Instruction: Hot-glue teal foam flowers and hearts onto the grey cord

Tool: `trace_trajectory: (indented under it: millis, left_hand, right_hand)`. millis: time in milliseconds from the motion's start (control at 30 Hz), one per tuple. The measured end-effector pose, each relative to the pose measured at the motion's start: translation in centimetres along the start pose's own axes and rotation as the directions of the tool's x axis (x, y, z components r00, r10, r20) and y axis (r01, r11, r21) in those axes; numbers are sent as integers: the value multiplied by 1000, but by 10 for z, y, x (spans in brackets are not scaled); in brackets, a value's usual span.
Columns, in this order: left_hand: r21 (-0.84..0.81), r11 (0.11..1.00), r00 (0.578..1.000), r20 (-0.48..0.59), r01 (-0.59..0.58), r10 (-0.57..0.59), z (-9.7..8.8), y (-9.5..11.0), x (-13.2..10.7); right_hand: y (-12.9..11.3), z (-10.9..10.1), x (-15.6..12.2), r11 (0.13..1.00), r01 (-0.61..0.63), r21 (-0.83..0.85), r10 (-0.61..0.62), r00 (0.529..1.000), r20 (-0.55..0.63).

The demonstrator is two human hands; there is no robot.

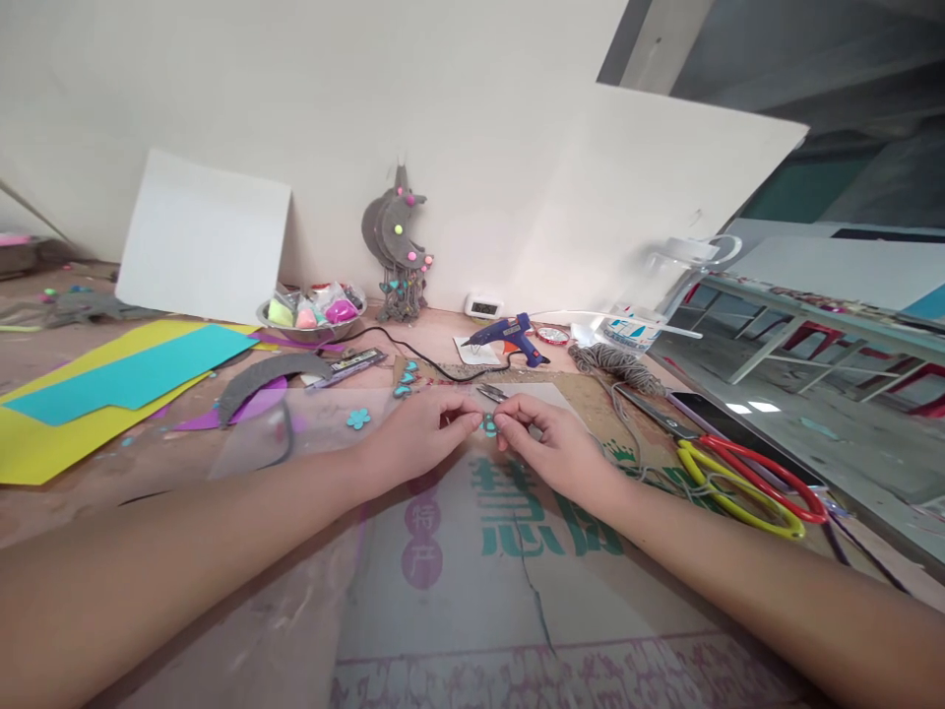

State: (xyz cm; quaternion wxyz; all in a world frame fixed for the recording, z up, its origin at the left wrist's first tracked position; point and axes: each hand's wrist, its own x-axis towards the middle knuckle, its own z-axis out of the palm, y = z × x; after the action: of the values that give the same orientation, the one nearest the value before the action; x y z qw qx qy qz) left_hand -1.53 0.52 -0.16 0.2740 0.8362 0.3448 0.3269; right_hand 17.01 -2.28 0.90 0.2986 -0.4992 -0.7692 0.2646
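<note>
Between the fingertips of my left hand and my right hand is a small teal cut-out piece. Both hands pinch it, thumbs facing each other, just above the printed cardboard sheet. Its exact shape is partly hidden by the fingers. A thin grey strand lies below the hands on the sheet. Left of my left hand rests a teal flower cut-out, and several teal pieces lie behind it. The metal tip of a small tool shows just beyond my fingers.
A blue glue gun lies at the back with its black cord. Scissors, a phone and grey yarn are on the right. Coloured sheets and a bowl stand left. A grey moon ornament hangs on the wall.
</note>
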Motion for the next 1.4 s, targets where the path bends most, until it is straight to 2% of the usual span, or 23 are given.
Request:
trace_trajectory:
  millis: [300,433,667,1033,1400]
  left_hand:
    - [-13,997,997,17,72,-72,0,2,-2]
    - [-15,993,994,10,113,-113,1,3,-2]
    - [-34,997,998,1,65,-65,-1,4,-2]
    - [-25,990,991,-2,136,-136,2,6,-2]
    - [-24,989,989,-15,144,-145,4,5,-2]
  right_hand:
    - [5,2,-1,999,35,19,-36,999,34]
    - [2,1,-1,1000,10,29,-11,999,49]
    - [9,1,1,1000,7,3,-7,1000,12]
    - [2,0,0,1000,3,-28,-2,1000,21]
    - [-2,-2,-1,1000,9,-1,-9,999,47]
